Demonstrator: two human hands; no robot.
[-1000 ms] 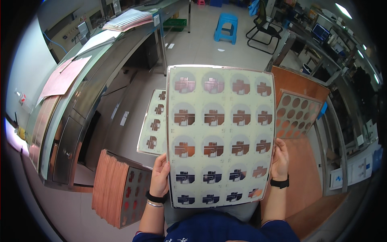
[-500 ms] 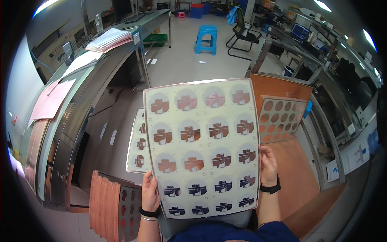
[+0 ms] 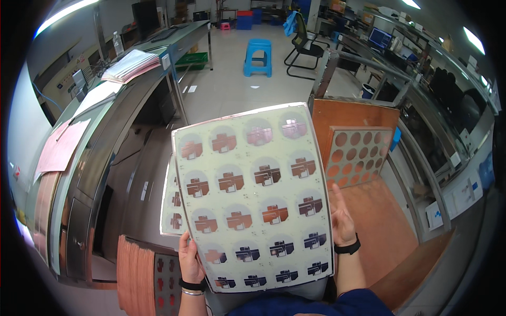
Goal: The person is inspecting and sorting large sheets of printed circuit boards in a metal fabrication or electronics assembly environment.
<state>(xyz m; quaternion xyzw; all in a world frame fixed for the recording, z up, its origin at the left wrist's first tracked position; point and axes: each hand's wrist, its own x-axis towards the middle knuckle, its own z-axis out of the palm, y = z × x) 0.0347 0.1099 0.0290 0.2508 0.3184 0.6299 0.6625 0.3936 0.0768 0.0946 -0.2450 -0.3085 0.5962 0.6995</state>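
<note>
A big, thin, pale green panel with rows of copper and dark block shapes (image 3: 252, 197) is up in front of the person's dark blue shirt (image 3: 348, 305). It leans a bit, with its top right corner higher than its top left one. The left hand (image 3: 190, 260) pinches the panel's left edge, low down, with the thumb on the front. The right hand (image 3: 343, 224) is at the panel's right edge, with its fingers long and loose; I cannot tell if it grips. Each wrist has a black band.

Another pale green panel with dark shapes (image 3: 167, 205) peeks out behind the left side of the held panel. Down to the left of the held panel is a thick stack of thin copper-coloured sheets (image 3: 136, 274). To its right, a tan panel with rows of round copper spots (image 3: 360, 154) leans on an orange-brown board (image 3: 356, 109). Far past the panel's top edge are a bright blue plastic stool (image 3: 258, 47) and a black chair with thin bent legs (image 3: 310, 50).
</note>
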